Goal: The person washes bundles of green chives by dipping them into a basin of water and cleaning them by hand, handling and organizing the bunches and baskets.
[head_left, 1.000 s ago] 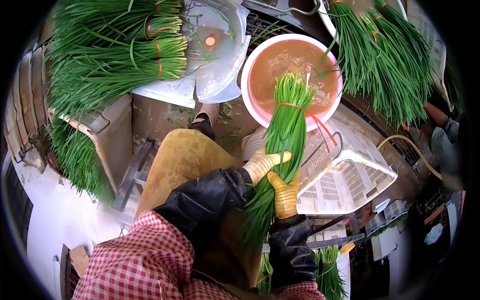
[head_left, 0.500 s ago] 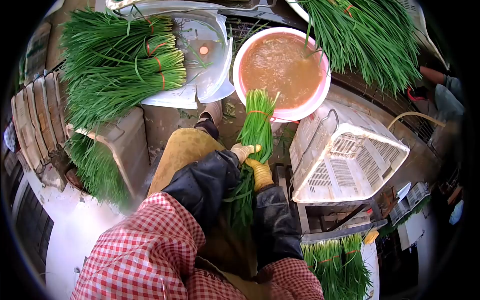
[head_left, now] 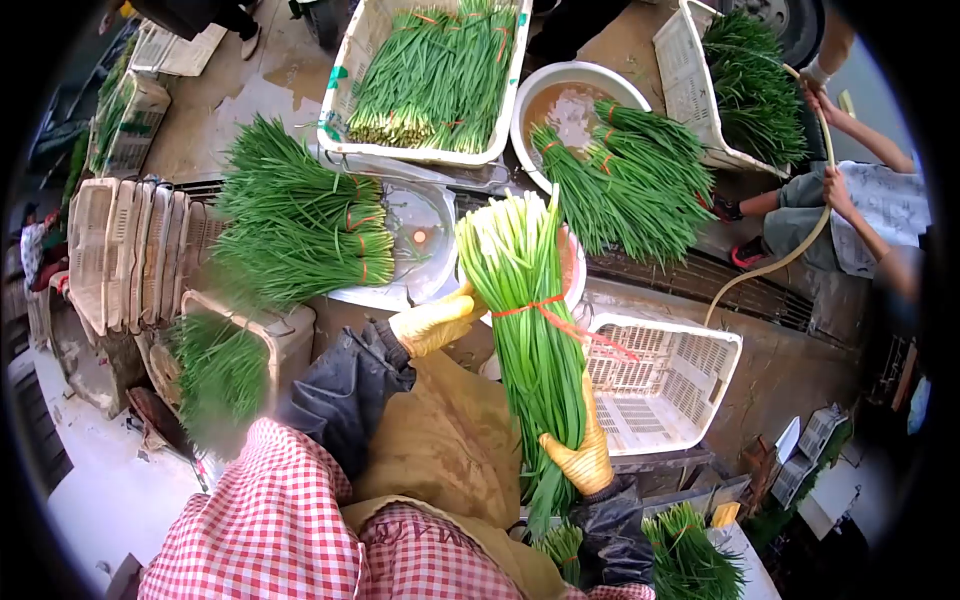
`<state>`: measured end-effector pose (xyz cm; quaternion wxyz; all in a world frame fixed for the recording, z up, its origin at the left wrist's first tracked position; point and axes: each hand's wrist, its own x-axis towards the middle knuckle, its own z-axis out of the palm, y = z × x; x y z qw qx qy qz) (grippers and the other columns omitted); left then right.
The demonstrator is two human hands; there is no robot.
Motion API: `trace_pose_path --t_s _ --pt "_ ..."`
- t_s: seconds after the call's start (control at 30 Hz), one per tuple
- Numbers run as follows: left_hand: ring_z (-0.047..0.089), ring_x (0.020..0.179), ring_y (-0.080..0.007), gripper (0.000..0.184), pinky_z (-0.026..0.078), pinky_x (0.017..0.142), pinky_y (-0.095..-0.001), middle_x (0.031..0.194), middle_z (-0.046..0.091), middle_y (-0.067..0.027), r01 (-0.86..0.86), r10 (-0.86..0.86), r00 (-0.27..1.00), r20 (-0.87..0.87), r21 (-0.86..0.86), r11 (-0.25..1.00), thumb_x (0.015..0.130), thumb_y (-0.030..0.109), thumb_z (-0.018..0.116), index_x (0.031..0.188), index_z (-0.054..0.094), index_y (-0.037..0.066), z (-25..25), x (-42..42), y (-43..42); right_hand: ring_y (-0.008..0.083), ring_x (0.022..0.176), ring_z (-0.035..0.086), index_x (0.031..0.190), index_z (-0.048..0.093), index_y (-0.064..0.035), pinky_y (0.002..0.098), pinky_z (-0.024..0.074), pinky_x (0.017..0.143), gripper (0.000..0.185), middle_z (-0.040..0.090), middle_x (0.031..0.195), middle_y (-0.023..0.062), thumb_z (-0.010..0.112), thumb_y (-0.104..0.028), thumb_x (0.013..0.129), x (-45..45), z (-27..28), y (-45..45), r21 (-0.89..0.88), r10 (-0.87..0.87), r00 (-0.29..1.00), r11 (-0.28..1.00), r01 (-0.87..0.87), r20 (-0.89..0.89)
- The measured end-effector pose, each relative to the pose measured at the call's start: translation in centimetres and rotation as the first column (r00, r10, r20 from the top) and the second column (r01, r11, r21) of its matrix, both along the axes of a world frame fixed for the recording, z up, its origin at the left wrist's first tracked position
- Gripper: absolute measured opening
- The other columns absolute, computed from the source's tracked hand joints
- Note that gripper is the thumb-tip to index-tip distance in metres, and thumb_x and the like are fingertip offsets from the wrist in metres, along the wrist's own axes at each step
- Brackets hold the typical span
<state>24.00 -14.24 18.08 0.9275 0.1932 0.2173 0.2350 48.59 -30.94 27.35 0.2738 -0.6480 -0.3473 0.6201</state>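
A large bundle of garlic chives (head_left: 535, 345) stands tilted in front of me, pale cut ends up, with a red tie round it and a loose tail of the tie hanging right. Wrapped round its lower leafy part is my right hand (head_left: 582, 455), in a yellow glove. My left hand (head_left: 435, 322), gloved alike, is at the bundle's upper left with fingers stretched toward it; whether the fingertips touch is unclear. Behind the bundle, a pink-rimmed basin (head_left: 573, 270) is mostly hidden.
Tied chives (head_left: 310, 235) lie by a clear plastic-lined tray (head_left: 425, 215) at left. A filled white crate (head_left: 335, 100) and a basin (head_left: 530, 90) with chives stand ahead. An open crate (head_left: 650, 385) sits right. Beyond it, a person (head_left: 880, 215) holds a hose (head_left: 775, 262).
The chive bundle has come up and nearer, away from the basin. My left hand has left its lower part and moved up left; my right hand still grips it. The view has tilted up.
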Motion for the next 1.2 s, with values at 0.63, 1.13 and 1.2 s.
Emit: trace_pose_path --t_s 0.63,1.13,1.2 --pt "0.056 0.106 -0.0174 0.066 0.045 0.093 -0.0324 0.117 0.058 -0.0073 -0.21 0.255 0.965 -0.063 0.4 0.892 0.073 0.01 0.076 0.131 0.045 0.004 22.7 9.2 0.7 0.0132 0.095 0.057 0.131 0.052 -0.0075 0.0265 0.0487 0.082 0.05 0.058 0.114 0.0062 0.065 0.0 0.083 3.8 11.2 -6.1 0.38 -0.501 0.828 0.838 0.392 0.251" --pt "0.056 0.105 -0.0153 0.069 0.049 0.087 -0.0293 0.117 0.057 -0.0055 -0.067 0.149 0.974 -0.17 0.412 0.908 0.071 0.013 0.077 0.131 0.044 0.004 22.2 12.8 -3.1 0.0277 0.082 0.063 0.107 0.06 -0.013 0.0357 0.0519 0.072 0.026 0.059 0.099 0.0088 0.066 -0.017 0.082 1.5 17.2 7.5 0.77 -0.468 0.713 0.619 -0.158 0.522" --pt "0.056 0.103 -0.0147 0.064 0.048 0.087 -0.0284 0.115 0.058 -0.0057 0.024 0.137 0.954 -0.265 0.527 0.849 0.072 0.014 0.078 0.127 0.047 0.003 21.2 13.0 -2.7 0.0242 0.075 0.062 0.092 0.062 -0.0045 0.0322 0.0508 0.068 0.014 0.059 0.085 0.0121 0.066 -0.005 0.079 1.4 16.0 7.4 0.761 -0.499 0.759 0.649 0.008 0.418"
